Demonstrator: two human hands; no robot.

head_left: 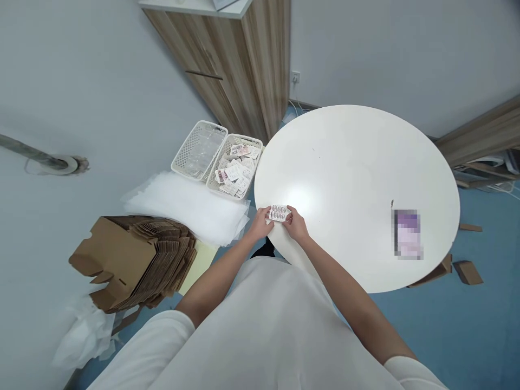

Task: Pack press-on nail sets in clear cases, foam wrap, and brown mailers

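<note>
A small blister pack (278, 213) with two rows of silvery pockets is held flat over the left edge of the round white table (349, 162). My left hand (261, 222) pinches its left end, and my right hand (296, 223) grips its right end. Both hands are closed on the same pack. Just beyond the table's left edge, a white basket (234, 167) holds many similar packs and printed cards. Beside it stands a second white basket (199, 150) with clear plastic pieces inside.
White foam sheets (187, 206) and a stack of folded brown cardboard boxes (134, 260) lie at the left. A blurred purple and pink item (408, 234) rests on the table's right side. A wooden cabinet (244, 59) stands behind the baskets.
</note>
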